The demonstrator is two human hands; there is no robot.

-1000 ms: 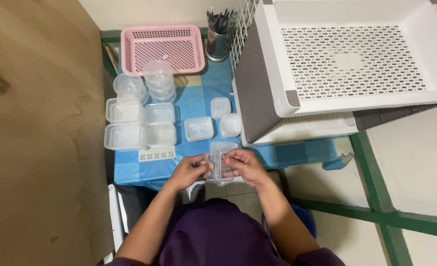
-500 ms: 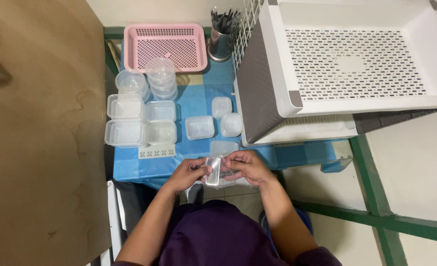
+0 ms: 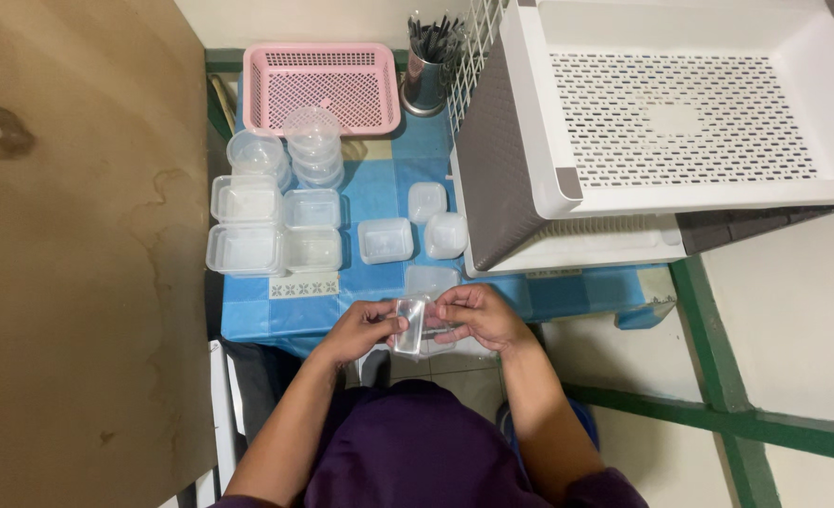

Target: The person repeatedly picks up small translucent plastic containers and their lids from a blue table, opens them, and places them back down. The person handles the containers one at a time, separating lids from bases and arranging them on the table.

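Both hands meet over the near edge of a small blue table (image 3: 379, 188). My left hand (image 3: 360, 329) and my right hand (image 3: 478, 315) together grip a small clear plastic container (image 3: 412, 325), turned on its side between the fingers. Just beyond it a clear square lid or tub (image 3: 432, 278) lies on the table. Farther out sit three more small clear tubs (image 3: 386, 241), (image 3: 427, 201), (image 3: 446, 235). Whether a lid is on the held container cannot be made out.
Clear rectangular boxes (image 3: 244, 226) and stacked round tubs (image 3: 313, 146) fill the table's left side. A pink basket (image 3: 318, 87) stands at the back beside a metal cup of utensils (image 3: 426, 66). A large white rack (image 3: 680, 122) overhangs the right. A brown panel (image 3: 78, 254) borders the left.
The held container has come slightly nearer my body and turned more onto its side. Both hands stay closed on it.
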